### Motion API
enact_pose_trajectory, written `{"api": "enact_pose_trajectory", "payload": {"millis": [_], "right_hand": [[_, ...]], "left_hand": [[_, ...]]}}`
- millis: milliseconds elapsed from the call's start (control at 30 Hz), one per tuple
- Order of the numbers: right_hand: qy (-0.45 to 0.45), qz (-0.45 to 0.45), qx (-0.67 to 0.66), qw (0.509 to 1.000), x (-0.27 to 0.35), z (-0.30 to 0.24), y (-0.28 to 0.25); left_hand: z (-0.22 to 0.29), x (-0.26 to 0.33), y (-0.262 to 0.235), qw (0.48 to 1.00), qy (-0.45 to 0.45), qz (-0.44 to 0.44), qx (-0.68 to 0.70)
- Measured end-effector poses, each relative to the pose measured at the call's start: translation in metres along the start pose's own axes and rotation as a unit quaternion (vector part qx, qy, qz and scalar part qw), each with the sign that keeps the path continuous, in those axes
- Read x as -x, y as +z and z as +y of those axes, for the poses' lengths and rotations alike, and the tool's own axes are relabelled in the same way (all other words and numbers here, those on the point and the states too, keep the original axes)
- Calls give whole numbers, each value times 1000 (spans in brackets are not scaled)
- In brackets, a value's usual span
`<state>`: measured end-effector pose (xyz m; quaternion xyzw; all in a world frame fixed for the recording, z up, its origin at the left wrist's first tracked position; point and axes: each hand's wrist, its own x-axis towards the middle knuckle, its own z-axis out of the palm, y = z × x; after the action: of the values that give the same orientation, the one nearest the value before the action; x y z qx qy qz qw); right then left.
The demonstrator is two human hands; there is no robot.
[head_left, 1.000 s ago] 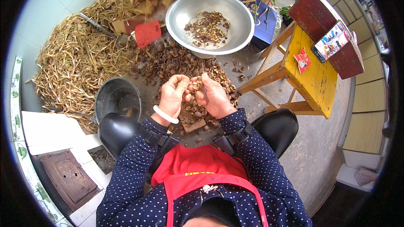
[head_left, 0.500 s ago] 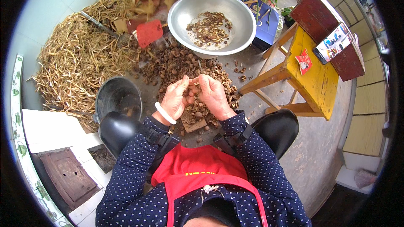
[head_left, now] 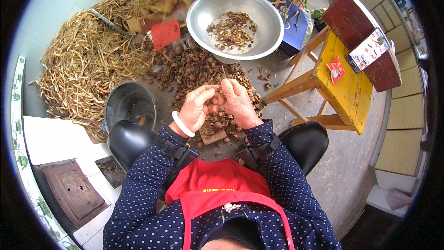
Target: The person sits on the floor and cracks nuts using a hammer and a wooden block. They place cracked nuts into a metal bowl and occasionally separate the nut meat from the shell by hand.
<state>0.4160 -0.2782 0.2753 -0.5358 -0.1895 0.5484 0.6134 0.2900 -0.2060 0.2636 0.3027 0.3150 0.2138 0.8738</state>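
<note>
Above a heap of brown walnut shells [head_left: 194, 67], both my hands meet with their fingertips together. My left hand [head_left: 196, 107], with a white bangle at its wrist, is closed on what looks like a piece of walnut, mostly hidden by the fingers. A thin pick [head_left: 224, 71] sticks up past the thumb of my right hand [head_left: 238, 104], which is closed around it. Beyond the hands stands a wide metal basin [head_left: 270, 32] holding picked walnut pieces [head_left: 232, 30]. A wooden block [head_left: 213, 137] lies among shells below my hands.
Left of my knee is a dark bucket [head_left: 129, 104]. Dry stalks [head_left: 88, 69] are piled behind it, with a red dustpan-like piece [head_left: 165, 34] beside them. On the right, a yellow wooden chair [head_left: 344, 90] carries a phone [head_left: 368, 50] and a red packet [head_left: 336, 69].
My hands stay together over the shells with only small finger movements. The pick in my right hand has tilted slightly. The whole view has shifted a little.
</note>
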Motion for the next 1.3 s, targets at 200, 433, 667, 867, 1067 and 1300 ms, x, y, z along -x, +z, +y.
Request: {"api": "enact_pose_trajectory", "payload": {"millis": [200, 433, 667, 867, 1067, 1300], "right_hand": [[23, -53, 20, 998, -1, -2, -3], [52, -97, -70, 991, -1, 1, -4], [-22, -46, 59, 997, -6, 6, -6], [-14, -73, 116, 990, -8, 1, -11], [-128, 4, 193, 973, -7, 4, -7], [-181, 10, 448, 876, 4, -2, -6]], "left_hand": [[-4, 0, 3, 991, 70, 35, -109], [-7, 1, 3, 974, 161, 97, -126], [-2, 1, -1, 998, 42, 9, -45], [6, 0, -4, 997, -57, -41, 34], [0, -5, -6, 993, -35, -16, 109], [4, -7, -13, 993, 41, 31, 104]]}}
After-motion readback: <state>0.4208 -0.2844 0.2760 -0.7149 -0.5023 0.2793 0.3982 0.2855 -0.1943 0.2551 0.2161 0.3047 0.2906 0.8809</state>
